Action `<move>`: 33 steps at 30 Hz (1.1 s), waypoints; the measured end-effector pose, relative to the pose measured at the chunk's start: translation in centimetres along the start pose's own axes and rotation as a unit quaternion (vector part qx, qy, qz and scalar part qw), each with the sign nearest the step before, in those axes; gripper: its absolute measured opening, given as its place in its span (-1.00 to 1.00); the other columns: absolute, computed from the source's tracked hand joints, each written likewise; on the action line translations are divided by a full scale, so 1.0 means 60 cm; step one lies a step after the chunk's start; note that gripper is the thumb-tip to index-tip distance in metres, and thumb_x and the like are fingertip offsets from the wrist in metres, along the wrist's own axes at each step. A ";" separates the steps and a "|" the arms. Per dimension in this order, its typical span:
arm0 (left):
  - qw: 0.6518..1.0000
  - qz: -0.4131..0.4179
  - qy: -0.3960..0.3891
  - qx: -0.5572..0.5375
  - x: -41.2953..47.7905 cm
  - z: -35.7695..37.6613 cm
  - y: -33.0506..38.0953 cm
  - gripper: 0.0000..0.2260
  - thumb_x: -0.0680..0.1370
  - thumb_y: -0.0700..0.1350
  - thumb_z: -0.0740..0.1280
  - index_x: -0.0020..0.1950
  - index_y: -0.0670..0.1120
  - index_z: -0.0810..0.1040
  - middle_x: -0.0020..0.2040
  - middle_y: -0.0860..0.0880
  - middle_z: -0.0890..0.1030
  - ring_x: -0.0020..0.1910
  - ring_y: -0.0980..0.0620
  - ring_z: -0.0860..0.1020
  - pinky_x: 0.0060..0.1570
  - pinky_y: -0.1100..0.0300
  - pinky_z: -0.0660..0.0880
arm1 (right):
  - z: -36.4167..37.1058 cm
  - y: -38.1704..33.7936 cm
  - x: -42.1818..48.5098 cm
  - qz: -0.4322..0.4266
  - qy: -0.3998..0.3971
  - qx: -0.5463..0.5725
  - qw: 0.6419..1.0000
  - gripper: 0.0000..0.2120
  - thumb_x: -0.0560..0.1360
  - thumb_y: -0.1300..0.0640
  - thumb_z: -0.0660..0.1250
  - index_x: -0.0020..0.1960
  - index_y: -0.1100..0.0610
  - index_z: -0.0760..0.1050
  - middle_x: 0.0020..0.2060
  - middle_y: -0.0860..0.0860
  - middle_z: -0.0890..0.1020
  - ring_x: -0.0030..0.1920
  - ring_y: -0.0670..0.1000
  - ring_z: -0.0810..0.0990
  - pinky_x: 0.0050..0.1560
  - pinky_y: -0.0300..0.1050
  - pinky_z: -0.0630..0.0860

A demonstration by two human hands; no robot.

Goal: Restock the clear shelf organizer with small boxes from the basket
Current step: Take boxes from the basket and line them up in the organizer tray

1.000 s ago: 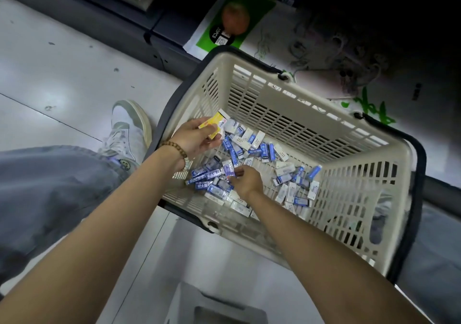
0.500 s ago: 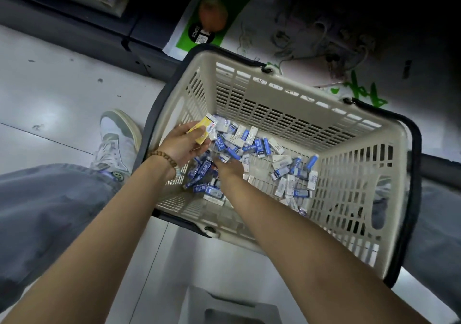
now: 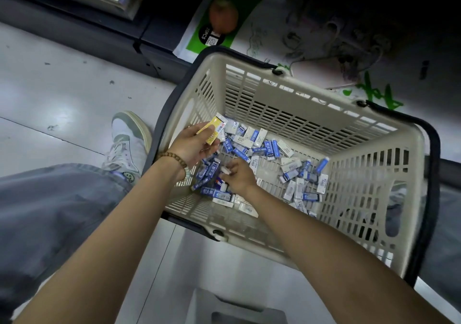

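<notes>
Both your hands are down inside the basket, which sits on the pale floor in front of you. Your left hand, with a bead bracelet on its wrist, is at the basket's left wall, fingers closed around a yellow box with white boxes stacked against it; that bundle is lifted clear of the pile. Your right hand is low on the basket's bottom, near its front-left corner, fingers curled and pinching a small white box; how firmly it holds I cannot tell. Loose blue-and-white boxes cover the bottom of the basket, thickest under and between your hands, thinner toward the right wall. A dark handle runs round the basket's rim. Left of the basket are your grey trouser leg and a white shoe. Behind the basket lies a green-and-white pack. In front of the basket, a grey stool edge shows.
</notes>
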State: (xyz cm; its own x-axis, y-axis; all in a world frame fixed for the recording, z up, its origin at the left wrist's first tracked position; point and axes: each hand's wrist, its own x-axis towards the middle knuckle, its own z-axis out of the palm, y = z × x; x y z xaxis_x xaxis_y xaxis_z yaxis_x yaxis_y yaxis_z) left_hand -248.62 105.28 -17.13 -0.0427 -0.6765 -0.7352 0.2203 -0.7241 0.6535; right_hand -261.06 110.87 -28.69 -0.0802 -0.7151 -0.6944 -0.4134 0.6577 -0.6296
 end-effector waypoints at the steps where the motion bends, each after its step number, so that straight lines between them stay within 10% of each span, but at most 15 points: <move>1: 1.000 -0.002 -0.003 0.008 0.000 -0.001 -0.001 -0.96 0.55 -0.18 0.30 -0.02 -0.07 0.48 -0.16 -0.06 0.54 -0.21 0.08 0.55 -0.17 0.27 0.60 | -0.012 -0.006 -0.003 -0.005 0.000 -0.014 1.000 -0.71 0.47 0.21 0.40 0.15 0.22 0.45 -0.12 0.01 0.53 -0.02 0.10 0.55 0.00 -0.07 0.50; 8: 0.997 0.010 -0.076 0.020 -0.037 0.021 0.027 -0.79 0.55 -0.16 0.29 0.14 -0.22 0.46 -0.16 -0.08 0.53 -0.20 0.08 0.53 -0.17 0.33 0.57 | -0.161 -0.093 -0.078 -0.032 -0.013 0.209 0.977 -0.94 0.55 0.23 0.27 -0.07 0.22 0.44 -0.13 0.20 0.57 -0.42 -0.10 0.61 -0.25 -0.29 0.57; 15: 0.975 0.138 -0.159 0.064 -0.151 0.142 0.151 -0.92 0.57 -0.19 0.26 -0.07 -0.19 0.49 -0.20 -0.07 0.52 -0.26 0.10 0.51 -0.32 0.38 0.54 | -0.310 -0.239 -0.223 -0.156 0.030 0.348 0.924 -0.87 0.61 0.19 0.16 0.04 0.19 0.47 -0.14 0.07 0.62 -0.27 -0.04 0.64 -0.21 -0.28 0.61; 28: 0.936 0.253 -0.224 0.098 -0.283 0.241 0.224 -0.91 0.55 -0.07 0.28 0.00 0.02 0.56 -0.09 0.03 0.65 -0.17 0.11 0.62 -0.28 0.30 0.56 | -0.400 -0.336 -0.412 -0.327 0.112 0.257 0.903 -0.76 0.60 -0.03 0.14 -0.02 0.02 0.56 -0.11 0.03 0.68 -0.12 -0.05 0.64 -0.19 -0.23 0.58; 33: 0.928 0.278 -0.240 0.067 -0.284 0.267 0.226 -0.89 0.55 -0.07 0.28 0.01 0.01 0.59 -0.15 0.10 0.68 -0.17 0.16 0.65 -0.27 0.29 0.55 | -0.416 -0.350 -0.414 -0.360 0.127 0.183 0.906 -0.73 0.57 0.12 0.25 0.26 0.09 0.44 0.06 0.03 0.64 0.02 -0.05 0.60 0.10 -0.15 0.50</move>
State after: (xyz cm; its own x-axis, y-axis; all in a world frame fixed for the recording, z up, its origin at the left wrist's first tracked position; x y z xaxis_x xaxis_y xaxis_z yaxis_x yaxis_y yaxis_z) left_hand -260.51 104.85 7.18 -0.3948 -0.9090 -0.1335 0.2174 -0.2336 0.9477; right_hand -273.02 108.90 10.47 -0.1335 -0.9909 0.0159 -0.1165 -0.0002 -0.9932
